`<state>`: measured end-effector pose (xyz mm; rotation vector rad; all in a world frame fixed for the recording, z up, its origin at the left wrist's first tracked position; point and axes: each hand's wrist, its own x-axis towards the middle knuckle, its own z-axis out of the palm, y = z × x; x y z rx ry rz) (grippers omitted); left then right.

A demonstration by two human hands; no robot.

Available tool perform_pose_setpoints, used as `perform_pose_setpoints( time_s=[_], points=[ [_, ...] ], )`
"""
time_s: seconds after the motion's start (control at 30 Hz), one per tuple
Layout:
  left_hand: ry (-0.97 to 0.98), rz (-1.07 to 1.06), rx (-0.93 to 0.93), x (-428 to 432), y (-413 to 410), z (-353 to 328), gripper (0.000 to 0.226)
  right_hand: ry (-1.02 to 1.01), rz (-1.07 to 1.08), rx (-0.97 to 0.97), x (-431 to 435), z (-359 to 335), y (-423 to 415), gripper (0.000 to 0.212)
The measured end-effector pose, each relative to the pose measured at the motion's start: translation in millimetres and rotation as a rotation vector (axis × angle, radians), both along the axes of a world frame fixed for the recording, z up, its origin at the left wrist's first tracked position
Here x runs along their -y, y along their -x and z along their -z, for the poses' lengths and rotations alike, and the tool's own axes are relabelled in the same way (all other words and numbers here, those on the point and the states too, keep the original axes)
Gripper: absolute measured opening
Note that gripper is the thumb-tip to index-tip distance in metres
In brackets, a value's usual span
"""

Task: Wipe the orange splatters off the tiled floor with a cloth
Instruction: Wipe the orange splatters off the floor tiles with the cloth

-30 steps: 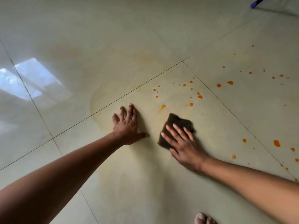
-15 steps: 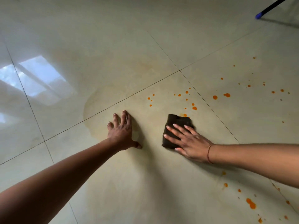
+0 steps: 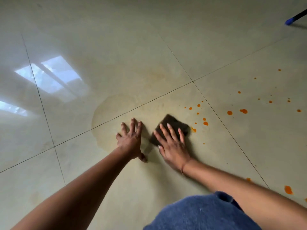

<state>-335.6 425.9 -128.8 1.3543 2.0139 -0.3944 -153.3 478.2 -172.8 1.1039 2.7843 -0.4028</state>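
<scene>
**Cloth flat on glossy tiles**

Where glossy cream floor tiles point(image 3: 116, 39) reflect window light: right hand point(image 3: 172, 146), fingers point(image 3: 166, 131) spread flat, pressing dark brown square cloth point(image 3: 174, 123); left hand point(image 3: 131, 140) splayed just beside, holding nothing. Orange splatters point(image 3: 206, 123) scattered right, uncounted. One blue-tipped pole point(image 3: 289, 21) far right. Blue denim knee point(image 3: 199, 213) below.

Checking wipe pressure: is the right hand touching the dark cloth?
Touching. The head view shows the right hand pressed flat on the dark cloth, fingers spread across it.
</scene>
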Motion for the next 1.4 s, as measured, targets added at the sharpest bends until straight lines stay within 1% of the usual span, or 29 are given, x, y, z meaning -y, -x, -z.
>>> perform_pose_setpoints(
  time_s=[0.03,0.1,0.13,0.2,0.27,0.3,0.37,0.4,0.47,0.5,0.57,0.63,0.67,0.77,0.83,0.87,0.93,1.0,1.07,1.1,1.17,1.2,1.27,1.33,1.37,1.4],
  points=[
    [-0.001,0.001,0.003,0.6,0.6,0.1,0.152,-0.020,0.034,-0.037,-23.4,0.3,26.7,0.056],
    [-0.012,-0.006,0.008,2.1,2.8,3.6,0.153,0.007,0.087,0.019,-66.0,-1.5,76.3,0.057],
    [-0.018,-0.002,0.005,2.4,3.7,4.4,0.152,0.031,0.117,0.036,-74.1,-0.1,83.8,0.058],
    [-0.011,0.005,-0.009,2.9,3.5,3.1,0.152,-0.023,0.135,-0.028,-54.0,5.7,59.4,0.059],
    [0.004,0.004,-0.019,0.6,3.6,1.1,0.153,-0.040,0.075,-0.044,-7.5,4.8,2.0,0.060],
    [0.020,0.007,-0.022,-3.0,-0.4,-1.8,0.153,-0.034,0.066,-0.046,-2.5,2.6,-22.3,0.061],
    [0.057,0.009,-0.039,-6.4,0.0,-5.5,0.154,-0.018,0.091,-0.016,-26.8,7.2,-23.0,0.060],
    [0.079,0.013,-0.051,-9.2,-3.3,-7.0,0.155,-0.054,0.164,-0.040,-51.4,6.2,-11.6,0.060],
    [0.073,-0.019,-0.081,-15.6,-9.0,-6.1,0.154,-0.037,0.300,-0.001,-89.5,5.4,4.7,0.058],
    [0.062,-0.053,-0.084,-18.4,-13.0,-6.2,0.153,-0.044,0.328,-0.023,-90.1,6.4,0.6,0.058],
    [0.017,-0.089,-0.098,-22.6,-20.3,-7.1,0.150,-0.067,0.348,-0.076,-56.6,9.7,-29.6,0.060],
    [-0.036,-0.050,-0.111,-23.8,-29.3,-9.1,0.147,-0.047,0.323,-0.054,-17.2,4.7,-65.7,0.060],
    [-0.066,-0.022,-0.108,-24.9,-34.0,-10.8,0.144,-0.017,0.315,-0.060,-20.9,4.9,-69.7,0.060],
    [-0.147,0.049,-0.075,-35.7,-49.4,-17.8,0.140,-0.009,0.372,-0.056,-89.2,2.3,-32.9,0.058],
    [-0.199,0.072,-0.063,-53.8,-51.2,-15.4,0.138,0.001,0.444,-0.003,-125.5,5.7,-13.7,0.057],
    [-0.205,0.085,-0.058,-64.5,-51.2,-13.9,0.137,-0.019,0.464,-0.017,-122.8,8.4,-19.0,0.057],
    [-0.198,0.113,-0.045,-86.4,-50.5,-10.3,0.137,-0.102,0.436,-0.067,-85.4,10.0,-50.7,0.058],
    [-0.174,0.150,0.005,-104.8,-55.6,-8.2,0.139,-0.046,0.372,-0.036,-43.7,4.3,-83.5,0.060],
    [-0.173,0.228,0.025,-123.3,-64.1,-4.1,0.142,-0.021,0.388,-0.025,-68.4,7.4,-81.1,0.060],
    [-0.185,0.264,0.014,-130.1,-67.0,-0.9,0.143,-0.057,0.438,-0.060,-100.9,8.2,-66.5,0.060],
    [-0.214,0.292,-0.015,-136.4,-66.9,6.5,0.143,-0.055,0.512,-0.013,-162.2,7.6,-37.7,0.058],
    [-0.220,0.295,-0.023,-136.4,-65.6,7.7,0.143,-0.060,0.544,-0.003,-170.5,8.7,-31.5,0.058],
    [-0.212,0.311,-0.015,-135.1,-64.8,8.7,0.142,-0.103,0.552,-0.030,-133.2,11.6,-43.7,0.059],
    [-0.200,0.313,-0.007,-133.8,-65.3,8.4,0.143,-0.098,0.436,-0.015,-51.5,5.9,-73.3,0.063],
    [-0.192,0.305,-0.004,-134.1,-66.2,7.9,0.144,-0.094,0.389,-0.010,-35.1,5.4,-86.2,0.065],
    [-0.185,0.298,-0.002,-136.0,-66.7,6.1,0.145,-0.079,0.363,0.005,-38.5,8.9,-91.3,0.065]
  ],
)
